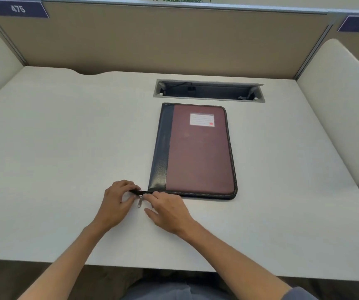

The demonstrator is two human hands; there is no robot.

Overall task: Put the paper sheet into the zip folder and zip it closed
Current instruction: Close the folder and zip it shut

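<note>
A zip folder with a maroon cover, a dark spine strip and a white label lies flat and closed on the white desk. A black zipper tail sticks out from its near left corner, with a silver zipper pull hanging from it. My left hand pinches the end of that tail. My right hand rests its fingertips on the folder's near left corner beside the pull. No paper sheet is visible.
A recessed cable slot lies open in the desk just behind the folder. Tan partition panels wall the back, with cream side dividers left and right. The desk's front edge runs close to my body.
</note>
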